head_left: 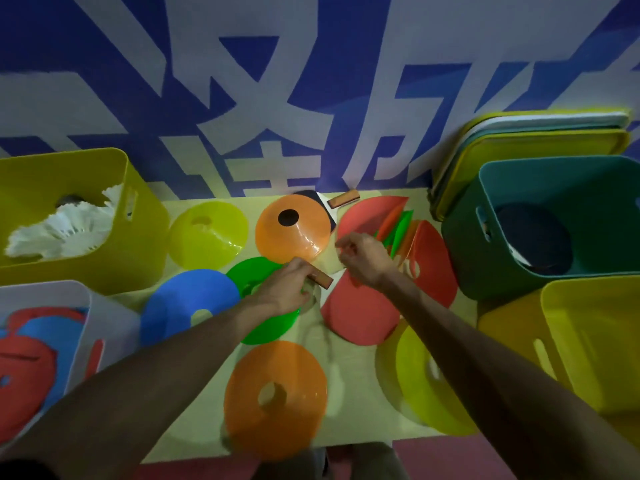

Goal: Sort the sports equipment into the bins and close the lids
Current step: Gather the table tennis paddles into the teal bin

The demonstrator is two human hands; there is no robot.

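Left hand (287, 287) fingers clamp a paddle handle (323, 279) above the green cone (277, 323); right hand (363, 259) fingers curled, whether holding anything I cannot tell.

Coloured disc cones (294, 417) between open bins (464, 261)

Sports equipment room, disc cones (275, 396), plastic bins (467, 258)

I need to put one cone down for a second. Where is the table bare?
The largest bare patch of table is front centre, bordered by the front orange cone, the near red cone and the front yellow cone. A thin gap runs between the back yellow cone and the back orange cone. Right back is crowded with overlapping red cones.
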